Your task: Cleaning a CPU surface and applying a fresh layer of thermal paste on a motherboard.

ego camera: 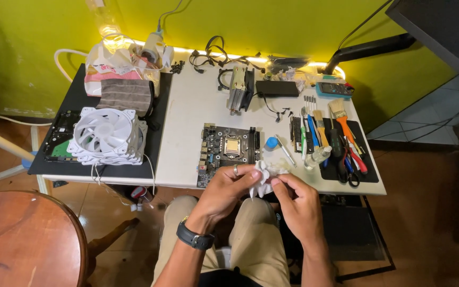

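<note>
Both the left hand [228, 187] and the right hand [297, 197] are pinching a crumpled white tissue [264, 179] in their fingers just off the bench's [187, 111] front edge, risking lint shedding onto the motherboard [228, 151] beside it.

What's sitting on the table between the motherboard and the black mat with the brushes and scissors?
In the head view, between the motherboard and the black mat lie a blue cap, a slim silver tool and a small clear bottle.

One camera on my head, looking steeply down past my knees at the white table [197, 106] against the green wall [272, 26]. My hands sit close below; the table's far edge lies farther off.
</note>
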